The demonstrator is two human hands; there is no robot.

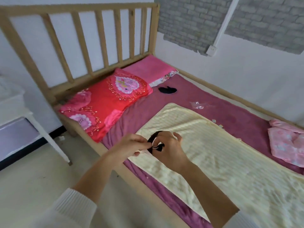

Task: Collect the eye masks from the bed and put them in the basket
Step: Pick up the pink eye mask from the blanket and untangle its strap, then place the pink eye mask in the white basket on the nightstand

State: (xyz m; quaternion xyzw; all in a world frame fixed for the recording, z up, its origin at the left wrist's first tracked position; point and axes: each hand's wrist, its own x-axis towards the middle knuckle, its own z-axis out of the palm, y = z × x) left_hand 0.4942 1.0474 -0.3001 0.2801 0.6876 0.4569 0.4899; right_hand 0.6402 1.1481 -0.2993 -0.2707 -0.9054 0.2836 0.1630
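A black eye mask [152, 140] is held between both my hands above the near edge of the cream blanket [222, 155]. My left hand [131, 145] pinches its strap or edge, while my right hand [169, 148] is closed around the mask body, hiding most of it. A second black eye mask [167, 90] lies flat on the purple sheet [205, 96] near the pillows, far from both hands. No basket is in view.
A red patterned pillow [107, 104] and a pink pillow [151, 68] lie against the wooden slatted headboard [82, 38]. A clear plastic wrapper [198, 105] sits on the sheet. Pink cloth [287, 142] lies at the right. A white table [24, 116] stands left of the bed.
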